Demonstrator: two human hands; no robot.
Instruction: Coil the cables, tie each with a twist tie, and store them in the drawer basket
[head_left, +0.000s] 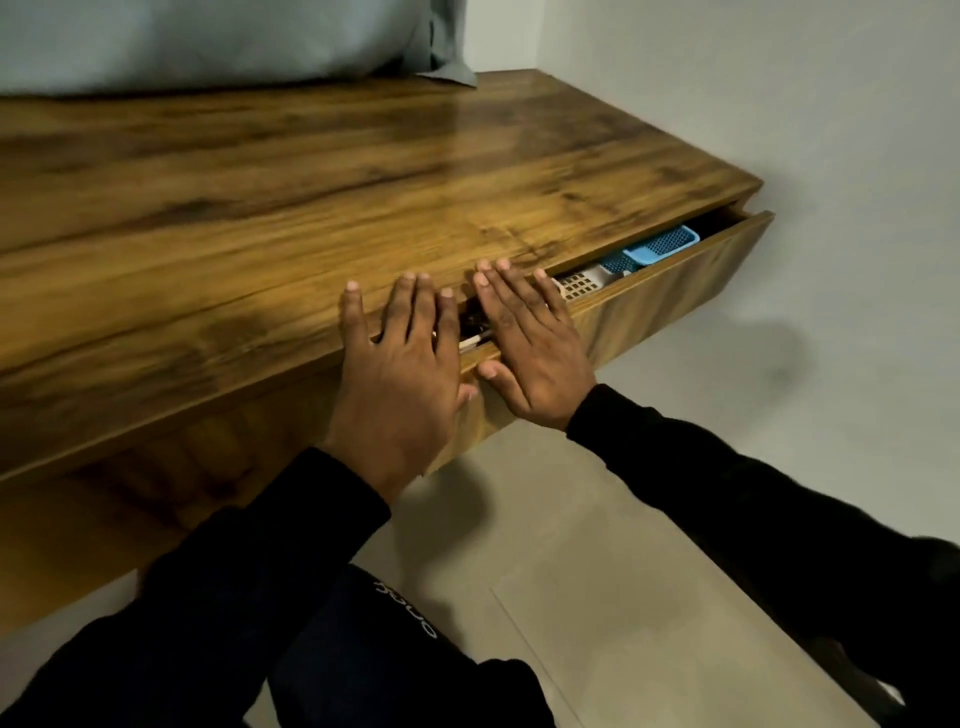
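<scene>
Spanning most of view: wooden desktop (311, 197), running beyond the fingertips. Grey cushion (218, 41) at far edge, well past the fingers. Drawer (670, 291) under the desktop, open only a narrow gap, front panel below and right of the fingers. Left hand (400, 374) flat, fingers straight and spread, lying across drawer edge onto desktop, holding nothing. Right hand (530, 353) just beside it, same posture, palm on drawer front, nothing held. White basket (582, 285) just right of right fingertips; blue basket (662, 244) farther right. Cables (475, 338) glimpsed in gap between the hands; coiling, ties not discernible.
</scene>
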